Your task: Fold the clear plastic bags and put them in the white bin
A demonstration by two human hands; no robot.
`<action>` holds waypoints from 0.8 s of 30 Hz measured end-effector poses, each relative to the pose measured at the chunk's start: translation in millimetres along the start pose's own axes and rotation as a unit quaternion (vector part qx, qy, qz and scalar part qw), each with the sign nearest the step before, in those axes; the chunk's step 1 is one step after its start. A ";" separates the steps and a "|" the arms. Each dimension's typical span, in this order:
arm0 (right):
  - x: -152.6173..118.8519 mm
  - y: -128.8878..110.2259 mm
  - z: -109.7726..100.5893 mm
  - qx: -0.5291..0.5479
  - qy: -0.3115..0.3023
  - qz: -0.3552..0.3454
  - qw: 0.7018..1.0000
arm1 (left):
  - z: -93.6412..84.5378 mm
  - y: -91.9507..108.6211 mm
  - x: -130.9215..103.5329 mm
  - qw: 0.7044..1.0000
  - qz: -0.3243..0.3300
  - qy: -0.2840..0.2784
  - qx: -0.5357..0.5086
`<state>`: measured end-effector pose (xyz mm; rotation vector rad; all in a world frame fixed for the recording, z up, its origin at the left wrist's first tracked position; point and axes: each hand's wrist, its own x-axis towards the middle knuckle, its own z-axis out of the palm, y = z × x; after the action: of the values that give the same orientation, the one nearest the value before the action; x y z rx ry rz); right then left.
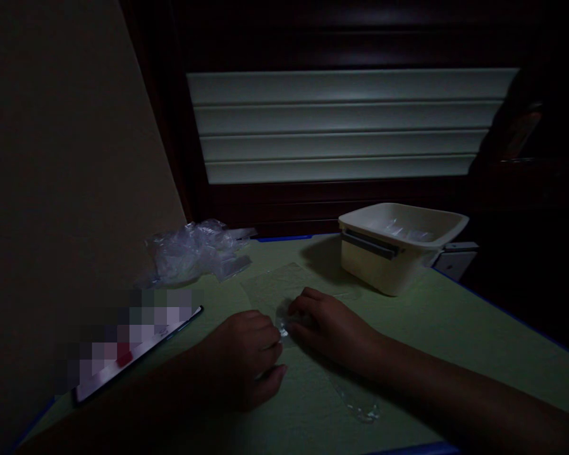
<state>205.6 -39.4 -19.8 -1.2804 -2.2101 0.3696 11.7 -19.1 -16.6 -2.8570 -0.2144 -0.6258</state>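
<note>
Nearest my remote view, two bare forearms are crossing the near edge of the green table (474, 366), the left hand (246, 357) and the right hand (329, 325) almost meeting over its middle. I am seeing the right thumb and forefinger apparently pinching a clear plastic piece (283, 327); the left fingers are curling inward with the thumb standing apart, and I cannot tell whether their tips are gripping the same piece. Around and beneath the hands, thin film (272, 287) is lying flat, and a glinting clear strip (367, 412) is curving toward the near edge. I am judging the handling to be partway along: clear material is already resting inside the cream tub (367, 265) by the far right corner, the piece at the hands is not yet released, and a crumpled plastic heap (184, 253) is remaining at the far left corner, though whether it is awaiting handling I cannot say. The heap is showing sharp, glossy folds; the tub is presenting smooth walls, rounded corners and a grey bar handle (370, 244). Along the left edge, a flat, dark-rimmed device (99, 379) is lying, partly blurred.
</note>
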 end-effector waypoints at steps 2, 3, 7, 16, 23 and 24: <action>1.8 -2.8 1.3 0.002 -0.006 -0.011 1.000 | 0.5 -0.3 -0.3 1.000 0.002 0.003 -0.002; 2.7 -3.8 2.3 -0.003 -0.010 -0.012 1.000 | 0.8 -0.4 -0.5 1.000 0.002 0.004 -0.005; 6.5 0.5 4.4 -0.024 -0.012 0.001 1.000 | 2.8 -1.3 -0.6 1.000 0.005 0.014 -0.016; 12.4 23.9 -2.7 -0.058 0.007 0.034 0.998 | -3.5 1.3 2.1 1.000 0.000 0.012 -0.007; 8.6 10.4 -1.0 -0.077 -0.007 0.027 0.997 | -3.7 1.2 4.5 1.000 -0.006 0.007 -0.011; 8.3 9.1 -1.8 -0.078 -0.010 0.027 0.997 | -3.3 0.6 4.7 1.000 -0.008 -0.002 -0.014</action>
<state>209.8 -27.6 -20.2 -1.4256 -2.2619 0.2344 14.7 -20.0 -11.8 -2.8856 -0.2314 -0.6315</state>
